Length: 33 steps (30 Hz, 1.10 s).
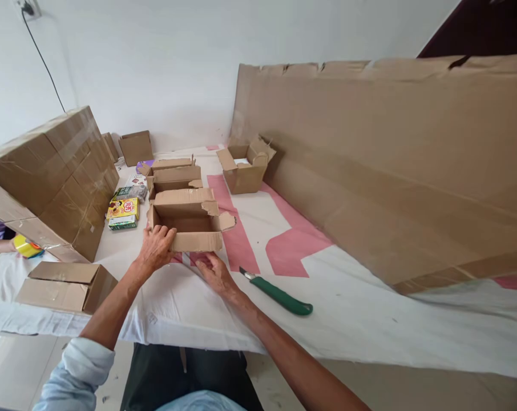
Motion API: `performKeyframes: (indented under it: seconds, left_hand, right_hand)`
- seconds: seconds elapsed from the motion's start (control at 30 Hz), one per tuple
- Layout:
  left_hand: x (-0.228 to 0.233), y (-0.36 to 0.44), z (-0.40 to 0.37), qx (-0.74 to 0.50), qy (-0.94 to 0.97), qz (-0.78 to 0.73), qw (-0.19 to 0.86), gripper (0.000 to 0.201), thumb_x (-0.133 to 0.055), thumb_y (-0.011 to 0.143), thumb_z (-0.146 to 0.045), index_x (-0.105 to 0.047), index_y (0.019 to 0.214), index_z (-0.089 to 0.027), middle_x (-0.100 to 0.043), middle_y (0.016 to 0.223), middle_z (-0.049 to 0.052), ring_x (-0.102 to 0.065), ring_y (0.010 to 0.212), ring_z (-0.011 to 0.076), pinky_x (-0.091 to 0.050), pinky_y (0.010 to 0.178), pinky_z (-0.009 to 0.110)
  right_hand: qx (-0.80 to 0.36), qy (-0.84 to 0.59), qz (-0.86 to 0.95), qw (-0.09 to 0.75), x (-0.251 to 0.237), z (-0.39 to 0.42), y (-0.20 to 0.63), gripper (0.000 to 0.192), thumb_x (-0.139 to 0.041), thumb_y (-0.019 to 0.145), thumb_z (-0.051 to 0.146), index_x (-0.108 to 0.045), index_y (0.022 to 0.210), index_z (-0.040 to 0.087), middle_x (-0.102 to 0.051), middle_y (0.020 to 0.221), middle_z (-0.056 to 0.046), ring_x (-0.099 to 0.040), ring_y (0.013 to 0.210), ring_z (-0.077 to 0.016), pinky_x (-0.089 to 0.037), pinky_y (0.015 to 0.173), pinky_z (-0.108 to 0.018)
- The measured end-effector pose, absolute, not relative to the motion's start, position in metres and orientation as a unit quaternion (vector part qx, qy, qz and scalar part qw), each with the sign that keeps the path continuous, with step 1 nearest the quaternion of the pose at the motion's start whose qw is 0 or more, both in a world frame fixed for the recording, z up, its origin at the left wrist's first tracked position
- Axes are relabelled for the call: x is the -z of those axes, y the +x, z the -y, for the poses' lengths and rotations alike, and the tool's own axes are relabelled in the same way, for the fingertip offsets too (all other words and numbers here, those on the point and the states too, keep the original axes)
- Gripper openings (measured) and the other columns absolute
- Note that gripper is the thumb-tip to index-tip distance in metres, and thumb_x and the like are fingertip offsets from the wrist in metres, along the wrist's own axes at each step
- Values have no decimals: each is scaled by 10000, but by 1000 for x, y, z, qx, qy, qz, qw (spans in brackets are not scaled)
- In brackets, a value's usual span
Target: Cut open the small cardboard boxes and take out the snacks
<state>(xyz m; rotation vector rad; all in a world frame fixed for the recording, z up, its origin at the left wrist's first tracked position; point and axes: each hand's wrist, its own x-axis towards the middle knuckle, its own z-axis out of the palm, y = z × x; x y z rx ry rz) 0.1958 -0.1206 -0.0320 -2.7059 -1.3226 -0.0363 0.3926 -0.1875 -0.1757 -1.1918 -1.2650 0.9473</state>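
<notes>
open box [196,242] at 12 o'clock: left hand [156,249] clamped on its 7 o'clock corner, right hand [216,274] at its 5, can't tell if gripping. green knife [281,295] at 4, blade bare; right hand could get cut if it slides outward.

From the nearest open carton [196,242], a hand could pass at 3 o'clock over flat tablecloth [250,228] until the tall cardboard sheet [370,154] blocks it. Another carton [177,173] stands close at 12, a flapped box [245,179] at 2; the green cutter [279,294] lies at 4.
</notes>
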Motion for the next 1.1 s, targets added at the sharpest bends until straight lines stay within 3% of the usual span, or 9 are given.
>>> performKeyframes:
  seconds: [0.33,0.6,0.8,1.0,1.1]
  left_hand:
    - [29,196,116,16,-885,463,57,644,-726,835,-247,-552,1454,-214,-676,1229,135,-586,1192,367,-455,979,496]
    - [41,207,98,42,-879,471,66,694,-687,849,-238,-512,1518,-185,-652,1276,168,-573,1234,386,-440,1038,530]
    - [41,219,87,51,-879,470,59,704,-706,847,-250,-508,1518,-178,-652,1297,187,-577,1259,397,-451,1054,553]
    - [39,230,90,59,-868,490,57,749,-741,868,-263,-456,1554,-162,-613,1352,215,-556,1302,417,-413,1112,633]
    - [42,231,103,54,-862,502,48,863,-821,828,-327,-426,1579,-173,-586,1407,212,-499,1387,420,-402,1145,615]
  right_hand:
    - [-431,-487,525,548,181,175,388,362,-694,882,526,-709,1086,228,-755,1088,-113,-748,951,-303,-637,918,-527]
    - [-420,-496,528,547,179,153,391,436,-729,837,523,-717,1129,199,-766,1125,-137,-734,870,-283,-639,803,-469]
    - [-380,-512,535,554,183,134,398,470,-748,829,563,-734,1108,185,-794,1013,-135,-745,924,-317,-634,775,-444]
    - [-339,-515,562,552,192,121,405,482,-695,841,602,-725,1126,214,-800,1063,-124,-753,919,-310,-640,781,-474]
    - [-319,-500,595,542,202,128,405,485,-650,880,621,-723,1151,226,-787,1093,-145,-739,992,-350,-625,850,-548]
